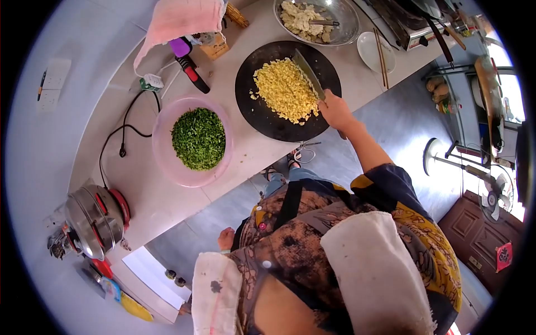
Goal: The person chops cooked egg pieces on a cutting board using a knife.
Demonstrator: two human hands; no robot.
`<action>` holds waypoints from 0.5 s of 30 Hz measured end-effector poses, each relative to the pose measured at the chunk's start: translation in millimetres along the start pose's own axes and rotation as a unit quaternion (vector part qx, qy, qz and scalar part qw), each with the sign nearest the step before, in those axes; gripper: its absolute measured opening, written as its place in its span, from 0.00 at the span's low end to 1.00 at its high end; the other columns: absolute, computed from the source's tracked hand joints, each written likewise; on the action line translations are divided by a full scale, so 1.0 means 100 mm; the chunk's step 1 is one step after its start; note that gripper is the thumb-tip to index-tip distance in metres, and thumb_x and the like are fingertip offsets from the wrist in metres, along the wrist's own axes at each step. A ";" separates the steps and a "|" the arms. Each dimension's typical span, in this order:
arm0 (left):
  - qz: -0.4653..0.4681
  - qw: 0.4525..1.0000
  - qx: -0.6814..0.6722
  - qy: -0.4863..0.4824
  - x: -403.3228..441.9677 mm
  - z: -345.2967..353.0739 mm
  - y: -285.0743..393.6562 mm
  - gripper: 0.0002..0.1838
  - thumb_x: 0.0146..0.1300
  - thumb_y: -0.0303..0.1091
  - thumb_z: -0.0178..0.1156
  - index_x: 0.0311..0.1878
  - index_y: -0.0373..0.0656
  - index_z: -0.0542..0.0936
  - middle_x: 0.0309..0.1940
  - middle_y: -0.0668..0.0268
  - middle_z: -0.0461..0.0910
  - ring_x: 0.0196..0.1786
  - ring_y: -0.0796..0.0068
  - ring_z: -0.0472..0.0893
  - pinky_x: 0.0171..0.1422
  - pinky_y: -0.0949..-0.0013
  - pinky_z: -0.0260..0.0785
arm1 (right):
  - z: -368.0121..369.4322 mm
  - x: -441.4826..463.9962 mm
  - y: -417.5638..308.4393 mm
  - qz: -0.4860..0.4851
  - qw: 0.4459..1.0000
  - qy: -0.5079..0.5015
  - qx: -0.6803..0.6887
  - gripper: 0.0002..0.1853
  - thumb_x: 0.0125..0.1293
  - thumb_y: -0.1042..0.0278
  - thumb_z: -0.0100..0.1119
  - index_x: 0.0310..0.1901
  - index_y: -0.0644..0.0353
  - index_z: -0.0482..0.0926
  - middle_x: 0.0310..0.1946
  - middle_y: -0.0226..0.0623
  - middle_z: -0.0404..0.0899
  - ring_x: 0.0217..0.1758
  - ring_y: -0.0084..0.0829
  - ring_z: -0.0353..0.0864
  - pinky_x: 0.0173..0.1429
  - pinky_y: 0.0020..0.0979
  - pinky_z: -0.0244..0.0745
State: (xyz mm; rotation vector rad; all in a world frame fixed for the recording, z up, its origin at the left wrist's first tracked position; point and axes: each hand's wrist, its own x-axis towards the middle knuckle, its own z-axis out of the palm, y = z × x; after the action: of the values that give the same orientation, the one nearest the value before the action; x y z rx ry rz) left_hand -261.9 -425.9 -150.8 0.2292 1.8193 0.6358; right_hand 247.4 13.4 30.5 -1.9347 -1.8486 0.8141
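Note:
On a round black board [254, 109] lies a heap of finely chopped yellow food [286, 89]. My right hand [336, 111] is closed round the handle of a cleaver [308, 72], whose blade stands along the right edge of the heap. My left hand [226, 239] hangs low beside my body, away from the counter, with its fingers curled; whether it holds anything is too small to tell. Left of the board, a pink bowl [162, 139] holds chopped greens [199, 138].
Behind the board are a metal bowl [349, 25] of pale dough-like food, a white plate [368, 51] with chopsticks [382, 58], and a stove [410, 33]. A black-and-red tool [192, 74], a cord [124, 128] and an electric pan [92, 220] lie to the left.

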 end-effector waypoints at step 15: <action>0.048 0.998 -0.045 0.017 -0.57 0.44 0.73 0.11 0.61 0.29 0.60 0.45 0.35 0.77 0.32 0.65 0.79 0.30 0.75 0.78 0.37 0.72 0.76 | 0.08 -0.09 -0.04 -0.005 0.999 -0.043 0.004 0.15 0.64 0.63 0.48 0.39 0.70 0.66 0.29 0.63 0.76 0.37 0.61 0.76 0.43 0.53 0.70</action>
State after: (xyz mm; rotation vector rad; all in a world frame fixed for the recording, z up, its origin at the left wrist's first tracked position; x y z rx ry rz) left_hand -212.8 -377.9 -74.7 0.2479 1.8165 0.7910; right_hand 239.7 4.1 27.9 -1.9125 -1.8982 0.9139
